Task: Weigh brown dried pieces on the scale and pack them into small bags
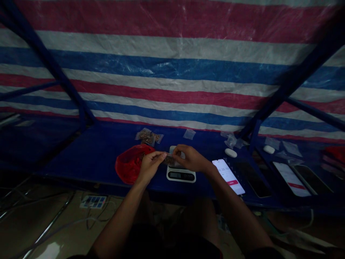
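On the blue table (pixel 88 154), an open red plastic bag (pixel 124 166) lies leftmost, with filled clear bags (pixel 147 137) just behind it. The left hand (pixel 149 165) pinches one edge of a small clear bag of brown bits (pixel 169 159) above a digital scale (pixel 181 176); the right hand's (pixel 191 158) fingers grasp its other edge. Farther right lie a white oval case (pixel 231 153) and a lit smartphone (pixel 228 176).

Small plastic bag (pixel 169 159), which I pinch: contents too dim to identify. White scale (pixel 191 176): platform partly covered by my right hand (pixel 189 157); digits illegible. Red bag (pixel 126 165): partly hidden behind my left hand (pixel 150 165). Red bundle (pixel 334 156): cut off by the right edge.
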Action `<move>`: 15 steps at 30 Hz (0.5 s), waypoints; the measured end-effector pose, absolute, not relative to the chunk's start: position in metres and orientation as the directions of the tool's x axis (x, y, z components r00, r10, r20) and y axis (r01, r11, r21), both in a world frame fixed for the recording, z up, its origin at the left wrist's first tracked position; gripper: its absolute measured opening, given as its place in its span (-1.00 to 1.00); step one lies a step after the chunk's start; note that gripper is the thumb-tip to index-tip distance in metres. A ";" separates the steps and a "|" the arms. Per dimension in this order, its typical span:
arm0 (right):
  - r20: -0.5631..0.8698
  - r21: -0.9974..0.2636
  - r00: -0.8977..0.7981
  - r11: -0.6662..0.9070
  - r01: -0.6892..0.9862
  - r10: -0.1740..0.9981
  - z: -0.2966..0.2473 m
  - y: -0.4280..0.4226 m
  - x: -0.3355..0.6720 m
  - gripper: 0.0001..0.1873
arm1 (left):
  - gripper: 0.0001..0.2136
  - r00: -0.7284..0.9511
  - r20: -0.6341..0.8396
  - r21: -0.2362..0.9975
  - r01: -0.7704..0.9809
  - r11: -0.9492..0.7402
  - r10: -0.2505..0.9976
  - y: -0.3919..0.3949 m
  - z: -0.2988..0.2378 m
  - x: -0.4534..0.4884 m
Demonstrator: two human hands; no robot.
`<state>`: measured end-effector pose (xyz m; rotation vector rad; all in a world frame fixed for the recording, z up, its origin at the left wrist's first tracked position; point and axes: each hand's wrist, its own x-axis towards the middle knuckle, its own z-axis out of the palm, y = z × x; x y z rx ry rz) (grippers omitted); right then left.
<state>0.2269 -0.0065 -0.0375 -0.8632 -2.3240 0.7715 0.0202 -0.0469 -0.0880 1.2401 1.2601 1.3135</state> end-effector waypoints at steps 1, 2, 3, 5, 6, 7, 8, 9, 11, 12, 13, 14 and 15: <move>0.281 -0.667 -0.647 0.629 0.399 0.709 -0.037 -0.007 0.225 -0.93 | -0.62 -0.079 0.085 0.996 0.048 -0.081 0.993 -0.047 -0.088 0.020; 0.283 -0.670 -0.642 0.626 0.399 0.712 -0.037 -0.008 0.222 -0.94 | -0.64 -0.076 0.101 0.993 0.069 -0.096 0.992 -0.047 -0.087 0.021; 0.285 -0.672 -0.637 0.623 0.400 0.716 -0.037 -0.008 0.219 -0.94 | -0.65 -0.076 0.116 0.990 0.091 -0.109 0.990 -0.047 -0.085 0.021; 0.301 -0.662 -0.626 0.630 0.406 0.720 -0.036 -0.010 0.215 -0.94 | -0.69 -0.081 0.134 0.983 0.134 -0.122 0.988 -0.049 -0.082 0.023; 0.318 -0.649 -0.620 0.642 0.409 0.717 -0.036 -0.011 0.213 -0.94 | -0.69 -0.080 0.138 0.981 0.147 -0.125 0.987 -0.049 -0.081 0.023; 0.339 -0.634 -0.615 0.656 0.410 0.712 -0.036 -0.011 0.211 -0.94 | -0.69 -0.078 0.140 0.980 0.151 -0.127 0.987 -0.050 -0.080 0.023; 0.360 -0.622 -0.609 0.668 0.408 0.707 -0.036 -0.012 0.209 -0.93 | -0.69 -0.074 0.139 0.981 0.148 -0.127 0.988 -0.051 -0.079 0.023; 0.380 -0.615 -0.600 0.676 0.405 0.704 -0.037 -0.013 0.208 -0.93 | -0.68 -0.066 0.136 0.982 0.139 -0.126 0.988 -0.051 -0.079 0.022; 0.405 -0.624 -0.566 0.670 0.403 0.718 -0.038 -0.016 0.205 -0.93 | -0.67 -0.047 0.128 0.986 0.114 -0.122 0.991 -0.052 -0.078 0.020; 0.408 -0.635 -0.550 0.659 0.403 0.729 -0.039 -0.017 0.203 -0.92 | -0.68 -0.040 0.124 0.987 0.108 -0.119 0.991 -0.052 -0.078 0.019; 0.407 -0.645 -0.538 0.649 0.403 0.738 -0.040 -0.019 0.202 -0.92 | -0.68 -0.036 0.122 0.987 0.111 -0.117 0.992 -0.053 -0.077 0.017; 0.403 -0.652 -0.532 0.642 0.404 0.744 -0.040 -0.020 0.201 -0.92 | -0.69 -0.036 0.123 0.986 0.121 -0.118 0.992 -0.053 -0.076 0.016; 0.397 -0.661 -0.533 0.636 0.399 0.747 -0.041 -0.020 0.200 -0.91 | -0.70 -0.040 0.126 0.984 0.131 -0.119 0.991 -0.054 -0.075 0.014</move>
